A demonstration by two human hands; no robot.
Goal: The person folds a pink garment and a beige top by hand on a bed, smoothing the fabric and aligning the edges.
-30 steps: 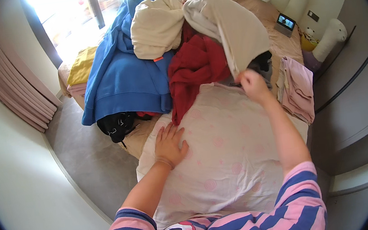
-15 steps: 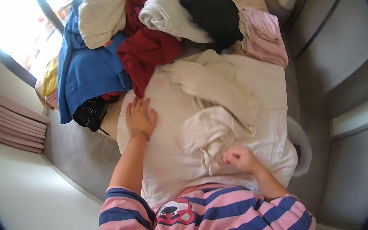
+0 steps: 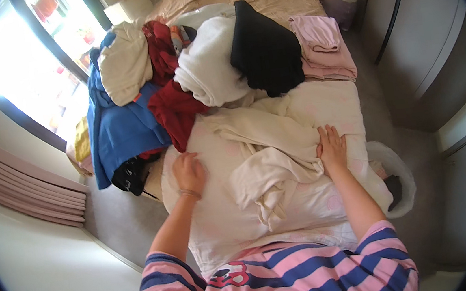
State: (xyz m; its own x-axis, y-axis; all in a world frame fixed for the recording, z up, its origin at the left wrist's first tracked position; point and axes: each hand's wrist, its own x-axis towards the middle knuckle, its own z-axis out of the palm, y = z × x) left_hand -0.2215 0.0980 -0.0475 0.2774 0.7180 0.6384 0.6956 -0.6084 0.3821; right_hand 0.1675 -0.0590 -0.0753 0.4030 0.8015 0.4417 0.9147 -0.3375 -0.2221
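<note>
The right hand (image 3: 333,148) lies palm-down, fingers loosely spread, at the right edge of a crumpled cream garment (image 3: 279,140); the left hand (image 3: 189,174) is blurred, fingers seemingly curled, its grip impossible to tell. Between them, the garment lies bunched on a white sheet (image 3: 214,229). The step appears to be laying-out; smoothing calls for freeing the folded cloth. Bare sheet separates garment from left hand; the sheet's side edges run near both hands. Beyond, a clothing heap (image 3: 211,61) limits forward room.
</note>
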